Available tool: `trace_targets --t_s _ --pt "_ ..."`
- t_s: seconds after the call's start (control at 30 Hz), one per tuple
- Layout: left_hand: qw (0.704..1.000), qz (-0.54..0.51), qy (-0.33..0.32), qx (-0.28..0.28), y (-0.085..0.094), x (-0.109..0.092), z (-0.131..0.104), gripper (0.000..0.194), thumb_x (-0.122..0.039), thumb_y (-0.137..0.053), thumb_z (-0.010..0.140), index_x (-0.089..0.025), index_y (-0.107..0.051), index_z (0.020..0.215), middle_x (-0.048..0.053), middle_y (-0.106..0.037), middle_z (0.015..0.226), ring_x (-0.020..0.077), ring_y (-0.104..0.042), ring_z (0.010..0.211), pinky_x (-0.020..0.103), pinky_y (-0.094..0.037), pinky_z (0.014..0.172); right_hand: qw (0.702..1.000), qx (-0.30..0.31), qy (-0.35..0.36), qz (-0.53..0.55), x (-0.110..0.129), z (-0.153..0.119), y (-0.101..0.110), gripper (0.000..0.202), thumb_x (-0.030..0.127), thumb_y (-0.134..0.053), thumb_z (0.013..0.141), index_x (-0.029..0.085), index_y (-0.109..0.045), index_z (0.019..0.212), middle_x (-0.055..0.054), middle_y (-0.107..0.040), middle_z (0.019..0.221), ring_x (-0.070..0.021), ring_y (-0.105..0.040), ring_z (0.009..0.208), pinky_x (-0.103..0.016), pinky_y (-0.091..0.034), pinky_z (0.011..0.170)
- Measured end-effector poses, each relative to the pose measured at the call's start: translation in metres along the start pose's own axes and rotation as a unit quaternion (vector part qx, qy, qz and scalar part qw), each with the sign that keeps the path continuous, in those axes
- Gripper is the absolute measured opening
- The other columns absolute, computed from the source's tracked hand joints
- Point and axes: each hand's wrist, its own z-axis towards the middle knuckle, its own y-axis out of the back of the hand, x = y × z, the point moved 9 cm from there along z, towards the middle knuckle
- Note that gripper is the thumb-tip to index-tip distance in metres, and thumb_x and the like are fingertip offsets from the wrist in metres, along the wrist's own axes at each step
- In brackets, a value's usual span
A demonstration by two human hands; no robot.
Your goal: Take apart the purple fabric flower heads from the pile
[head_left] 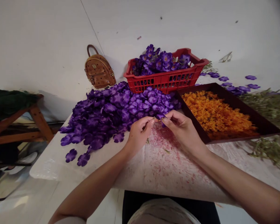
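Observation:
My left hand (141,130) pinches a thin stem end, its fingertips close to those of my right hand. Between finger and thumb of my right hand (182,129) is a purple artificial flower (161,116), partly covered by the fingers. Both hands are over the near part of the table, just in front of a heap of loose purple petals (102,109). To the right of my right hand lies a dark tray (268,127) holding orange flower centres (219,116).
A red plastic crate (165,77) with finished-looking purple flowers (161,60) stands behind the heap. A brown mini backpack (100,71) leans against the wall. Green stems (266,105) lie at the right. A wooden trestle (39,123) stands left of the table (130,174).

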Motion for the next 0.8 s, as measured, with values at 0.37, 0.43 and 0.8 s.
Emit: trace_targets --t_s 0.37,0.43,0.8 --pt "0.995 0.079 -0.053 0.001 -0.007 -0.008 -0.006 0.025 -0.03 -0.06 0.103 -0.021 -0.082 0.111 0.007 -0.083 0.114 0.0228 -0.077 0.104 0.034 -0.061 0.093 0.999 0.016 -0.025 -0.041 -0.007 0.0 -0.003 0.024 0.039 -0.064 0.093 0.023 -0.057 0.075 0.0 -0.057 0.074 -0.0182 -0.051 0.074 -0.034 -0.041 0.072" --pt "0.991 0.109 -0.076 0.003 -0.007 -0.01 -0.006 0.024 -0.028 -0.06 0.104 -0.023 -0.082 0.111 0.007 -0.083 0.119 0.0235 -0.077 0.109 0.037 -0.059 0.102 0.998 0.021 -0.023 -0.058 -0.008 0.0 -0.004 0.024 0.038 -0.063 0.092 0.023 -0.057 0.075 0.0 -0.057 0.073 -0.0183 -0.052 0.073 -0.034 -0.041 0.071" --pt "0.962 0.251 -0.106 0.021 -0.009 -0.019 -0.012 0.021 -0.024 -0.06 0.101 -0.025 -0.077 0.089 0.004 -0.075 0.082 0.0222 -0.071 0.082 0.032 -0.055 0.08 0.992 0.057 -0.048 -0.101 -0.02 -0.001 -0.009 0.027 0.044 -0.061 0.091 0.024 -0.057 0.074 0.0 -0.057 0.07 -0.0195 -0.052 0.07 -0.034 -0.039 0.067"
